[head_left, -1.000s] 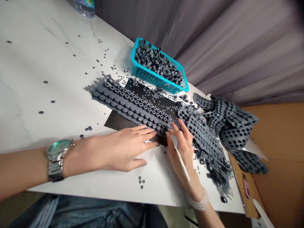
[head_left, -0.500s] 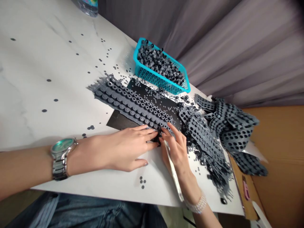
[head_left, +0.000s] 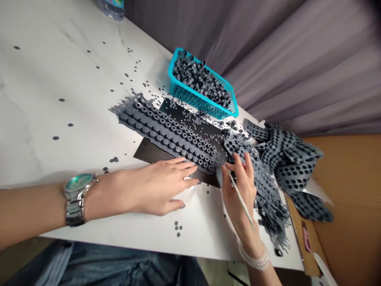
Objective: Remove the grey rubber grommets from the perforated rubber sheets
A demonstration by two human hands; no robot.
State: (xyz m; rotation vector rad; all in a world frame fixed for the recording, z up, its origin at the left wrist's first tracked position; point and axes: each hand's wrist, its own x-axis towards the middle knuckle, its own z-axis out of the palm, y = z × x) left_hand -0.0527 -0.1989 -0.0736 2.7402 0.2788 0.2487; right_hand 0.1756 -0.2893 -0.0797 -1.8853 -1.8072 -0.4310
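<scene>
A grey rubbery strip [head_left: 166,133] with rows of raised, ring-like cups lies slantwise on a black mat [head_left: 149,151]. My left hand [head_left: 160,184] rests flat, fingers stretched out, with its fingertips at the strip's near edge. Off the strip's right end is my right hand [head_left: 239,190], pinching a thin white stick [head_left: 242,202] that slants back over the wrist. Its tip is hidden by the fingers. Beneath and beyond that hand lies a heap of grey perforated sheets [head_left: 256,171].
A turquoise basket [head_left: 202,93] full of small dark cylinders stands behind the strip. Small dark discs lie scattered across the white table [head_left: 38,95]. Bundled perforated sheeting [head_left: 294,159] sits at the right edge, near a cardboard box [head_left: 348,174]. A bottle [head_left: 112,8] stands far left.
My right hand has moved right with the stick, away from the strip's end, uncovering its last cups. My left hand has stayed in place.
</scene>
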